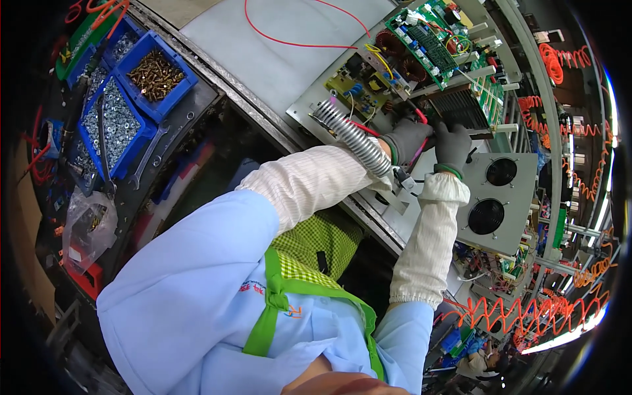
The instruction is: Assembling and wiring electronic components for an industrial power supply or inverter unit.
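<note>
- Factory workbench (pixel 263 59), pale and flat on top, carried an open electronic unit (pixel 359 89), which sat at the upper right of the view with both hands at its near side.
- Left gloved hand (pixel 407 139), in dark grey, reached in among the unit's wiring, just beside a thick red cable (pixel 421 117); I could not tell whether its fingers were clamped on that cable or merely against it.
- Right gloved hand (pixel 453 145), gloved alike, was close beside the left one, its fingertips near a dark finned heat sink (pixel 461 108); whether they pinched anything I could not tell.
- Beyond the fingers, a green circuit board (pixel 424 49) stood tilted near copper coils (pixel 415 69).
- Across the left wrist, as seen from above, ran a silver helical spring (pixel 355 138).
- Right of the hands lay a grey panel (pixel 520 204) with two round black fans.
- Farther up the bench curved a thin red wire (pixel 296 45).
- Well apart, on the left, one blue bin (pixel 179 99) held brass-coloured screws and another blue bin (pixel 135 150) small silvery hardware; a wrench (pixel 149 153) and a clear plastic bag (pixel 89 230) lay near them.
- At the far right hung orange coiled hoses (pixel 526 313).
</note>
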Demonstrator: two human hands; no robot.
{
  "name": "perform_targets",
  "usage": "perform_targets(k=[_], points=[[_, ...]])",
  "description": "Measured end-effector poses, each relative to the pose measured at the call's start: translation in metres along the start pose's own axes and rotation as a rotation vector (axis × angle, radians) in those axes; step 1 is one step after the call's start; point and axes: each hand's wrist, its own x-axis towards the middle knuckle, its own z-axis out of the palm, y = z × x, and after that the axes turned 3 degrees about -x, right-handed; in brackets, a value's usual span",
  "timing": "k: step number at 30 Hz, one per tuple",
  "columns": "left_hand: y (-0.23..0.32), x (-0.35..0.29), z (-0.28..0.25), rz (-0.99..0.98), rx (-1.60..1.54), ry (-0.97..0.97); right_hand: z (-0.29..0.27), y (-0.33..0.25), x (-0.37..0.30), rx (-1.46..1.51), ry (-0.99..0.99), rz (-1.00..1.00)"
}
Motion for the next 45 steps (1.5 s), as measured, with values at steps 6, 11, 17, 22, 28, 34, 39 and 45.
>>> perform_targets(k=[6, 11, 17, 22, 28, 34, 39, 45], points=[[-0.018, 0.007, 0.02, -0.102, -0.333, 0.108, 0.018, 0.01, 0.006, -0.097, 0.098, -0.092], [0.012, 0.001, -0.001, -0.526, -1.325, 0.09, 0.018, 0.022, 0.001, 0.115, 0.079, -0.155], [-0.008, 0.002, 0.011, -0.114, -0.58, 0.067, 0.014, 0.025, -0.003, 0.237, 0.08, -0.318], [-0.01, 0.004, 0.013, -0.228, -0.81, 0.098, 0.007, 0.01, -0.005, 0.187, 0.101, -0.194], [-0.006, 0.003, 0.01, -0.087, -0.261, -0.017, 0.012, 0.012, 0.001, -0.035, 0.08, -0.105], [-0.002, 0.004, 0.006, -0.245, -0.545, -0.003, 0.026, 0.02, -0.001, 0.117, 0.122, -0.21], [-0.011, 0.008, 0.016, -0.329, -0.878, 0.038, 0.017, 0.017, -0.003, 0.173, 0.089, -0.278], [-0.009, 0.006, 0.018, -0.325, -0.826, 0.085, 0.012, 0.01, -0.006, 0.191, 0.102, -0.154]])
